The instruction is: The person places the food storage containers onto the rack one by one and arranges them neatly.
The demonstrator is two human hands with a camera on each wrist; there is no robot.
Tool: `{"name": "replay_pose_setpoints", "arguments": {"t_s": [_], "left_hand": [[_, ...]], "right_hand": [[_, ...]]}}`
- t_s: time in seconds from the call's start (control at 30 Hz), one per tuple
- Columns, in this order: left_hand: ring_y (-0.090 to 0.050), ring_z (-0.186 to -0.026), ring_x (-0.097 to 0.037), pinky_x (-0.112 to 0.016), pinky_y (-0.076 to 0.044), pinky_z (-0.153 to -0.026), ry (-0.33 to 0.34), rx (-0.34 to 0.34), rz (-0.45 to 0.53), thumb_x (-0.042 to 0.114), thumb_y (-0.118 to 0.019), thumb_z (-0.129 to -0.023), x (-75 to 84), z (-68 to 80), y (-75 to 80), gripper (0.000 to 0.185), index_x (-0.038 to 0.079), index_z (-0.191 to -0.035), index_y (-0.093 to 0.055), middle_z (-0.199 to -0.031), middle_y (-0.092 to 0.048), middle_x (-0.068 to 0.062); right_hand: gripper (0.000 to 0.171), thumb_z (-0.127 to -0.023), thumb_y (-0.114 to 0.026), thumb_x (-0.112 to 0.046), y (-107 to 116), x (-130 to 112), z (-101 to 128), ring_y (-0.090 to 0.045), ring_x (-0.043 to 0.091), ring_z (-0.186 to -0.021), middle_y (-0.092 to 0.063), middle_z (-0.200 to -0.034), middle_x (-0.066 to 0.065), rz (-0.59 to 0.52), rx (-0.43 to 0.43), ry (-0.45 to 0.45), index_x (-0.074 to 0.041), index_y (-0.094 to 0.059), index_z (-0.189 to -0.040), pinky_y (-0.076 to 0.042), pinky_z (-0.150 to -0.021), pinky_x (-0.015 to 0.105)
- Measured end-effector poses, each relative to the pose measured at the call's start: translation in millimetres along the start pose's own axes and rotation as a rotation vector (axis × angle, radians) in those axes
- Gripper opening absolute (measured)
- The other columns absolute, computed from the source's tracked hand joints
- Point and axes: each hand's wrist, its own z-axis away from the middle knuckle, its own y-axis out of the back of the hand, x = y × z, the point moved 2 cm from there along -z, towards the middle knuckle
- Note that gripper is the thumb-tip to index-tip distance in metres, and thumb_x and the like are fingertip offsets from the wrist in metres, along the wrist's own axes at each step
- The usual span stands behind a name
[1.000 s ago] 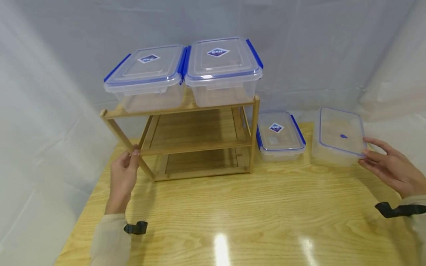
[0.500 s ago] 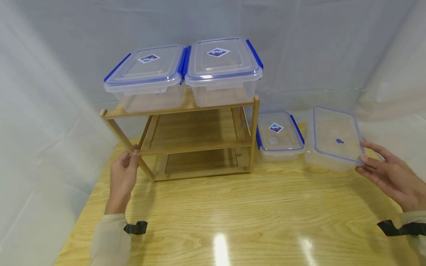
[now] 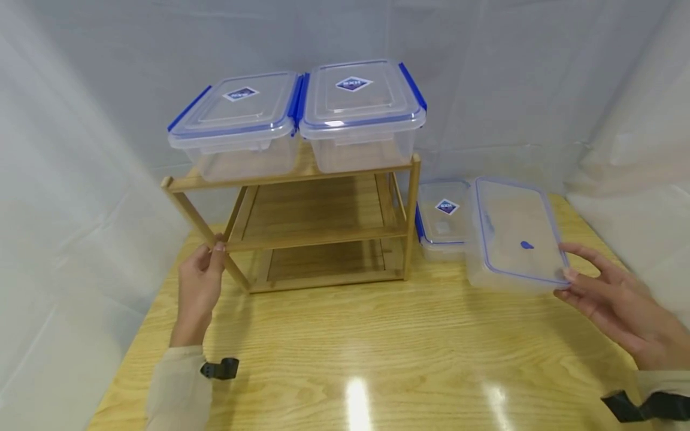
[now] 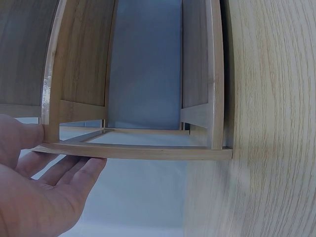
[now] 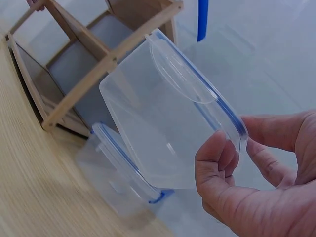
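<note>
My left hand (image 3: 200, 281) grips the front left post of a three-tier wooden rack (image 3: 323, 239), thumb and fingers round it at the middle shelf. In the left wrist view the fingers (image 4: 81, 173) curl under that post. At the right, my right hand (image 3: 614, 299) pinches the near right corner of a clear plastic food container (image 3: 520, 233) with a blue-rimmed lid. The container is tilted and hangs above the table, overlapping a smaller lidded container (image 3: 439, 221) beside the rack. The right wrist view shows thumb and fingers at the rim of the held container (image 5: 158, 113).
Two larger lidded containers with blue clips, a left one (image 3: 242, 126) and a right one (image 3: 361, 114), stand side by side on the rack's top shelf. A wood-grain table (image 3: 345, 347) lies underneath. Pale sheeting (image 3: 485, 90) hangs behind and at both sides.
My right hand has carried the held container left and nearer, so it now overlaps the smaller container. The left hand and rack have stayed in place.
</note>
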Motion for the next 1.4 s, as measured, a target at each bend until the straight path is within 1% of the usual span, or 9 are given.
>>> {"name": "replay_pose_setpoints", "arguments": {"t_s": [0.2,0.4,0.57,0.63,0.73,0.87,1.0,1.2,1.4], "left_hand": [[-0.043,-0.128,-0.03,-0.053,-0.037,-0.102,0.013,0.02,-0.001,0.044,-0.04,-0.1,1.5,-1.7,0.4,0.05,0.015,-0.14,-0.047,-0.143,-0.044,-0.008],[-0.045,-0.127,-0.029,-0.05,-0.04,-0.1,-0.013,0.027,-0.013,0.045,-0.04,-0.099,2.2,-2.9,0.1,0.051,0.014,-0.14,-0.046,-0.143,-0.045,-0.007],[-0.047,-0.125,-0.028,-0.047,-0.042,-0.099,0.005,0.04,-0.022,0.046,-0.04,-0.099,1.5,-3.9,-0.2,0.051,0.016,-0.14,-0.047,-0.142,-0.046,-0.007],[-0.047,-0.125,-0.028,-0.047,-0.042,-0.099,0.01,0.042,-0.023,0.046,-0.04,-0.099,1.0,-3.8,-0.3,0.051,0.016,-0.14,-0.047,-0.142,-0.046,-0.006],[-0.047,-0.126,-0.027,-0.047,-0.042,-0.099,0.014,0.038,-0.026,0.046,-0.039,-0.099,0.0,-3.5,0.0,0.051,0.017,-0.14,-0.047,-0.142,-0.046,-0.006],[-0.046,-0.126,-0.028,-0.048,-0.041,-0.099,0.014,0.028,-0.024,0.046,-0.039,-0.099,-1.0,-2.7,1.1,0.051,0.018,-0.14,-0.047,-0.142,-0.045,-0.007],[-0.046,-0.126,-0.028,-0.048,-0.041,-0.1,0.016,0.024,-0.021,0.046,-0.039,-0.099,-1.5,-2.3,1.3,0.051,0.018,-0.14,-0.047,-0.142,-0.046,-0.007],[-0.047,-0.125,-0.029,-0.048,-0.042,-0.099,0.02,0.024,-0.031,0.047,-0.039,-0.099,-1.1,-2.3,0.9,0.052,0.018,-0.141,-0.045,-0.142,-0.046,-0.008],[-0.046,-0.126,-0.028,-0.047,-0.042,-0.1,0.028,0.022,-0.028,0.048,-0.039,-0.098,0.3,-3.0,0.2,0.053,0.018,-0.141,-0.046,-0.143,-0.045,-0.006]], "right_hand": [[0.057,-0.099,-0.02,0.012,-16,9,7,-0.056,0.026,-0.111,-0.042,-0.135,0.009,-0.001,-0.015,-0.036,-0.016,-0.026,-0.149,-0.049,-0.092,0.036],[0.053,-0.101,-0.025,0.008,-32,15,12,-0.058,0.022,-0.111,-0.044,-0.134,0.007,0.128,0.038,-0.088,-0.015,-0.021,-0.149,-0.049,-0.092,0.034],[0.05,-0.102,-0.029,0.005,-44,19,16,-0.06,0.021,-0.109,-0.047,-0.133,0.006,0.21,0.072,-0.139,-0.014,-0.022,-0.148,-0.05,-0.091,0.034],[0.049,-0.102,-0.029,0.004,-47,21,18,-0.059,0.023,-0.109,-0.047,-0.133,0.007,0.233,0.059,-0.15,-0.015,-0.024,-0.147,-0.05,-0.091,0.034],[0.049,-0.102,-0.027,0.004,-51,25,20,-0.058,0.025,-0.109,-0.048,-0.134,0.007,0.249,0.011,-0.156,-0.016,-0.026,-0.147,-0.049,-0.091,0.036],[0.05,-0.101,-0.022,0.008,-59,29,21,-0.059,0.029,-0.109,-0.053,-0.133,0.012,0.201,-0.083,-0.141,-0.013,-0.027,-0.146,-0.05,-0.09,0.039],[0.051,-0.099,-0.019,0.011,-68,33,21,-0.059,0.03,-0.109,-0.054,-0.132,0.016,0.161,-0.169,-0.13,-0.009,-0.027,-0.145,-0.049,-0.091,0.039],[0.049,-0.099,-0.022,0.011,-83,37,22,-0.06,0.032,-0.106,-0.054,-0.13,0.017,0.244,-0.172,-0.167,-0.008,-0.027,-0.144,-0.048,-0.092,0.039],[0.046,-0.1,-0.026,0.007,-100,43,15,-0.056,0.033,-0.112,-0.051,-0.133,0.019,0.28,-0.169,-0.228,-0.008,-0.026,-0.144,-0.046,-0.094,0.039]]}}
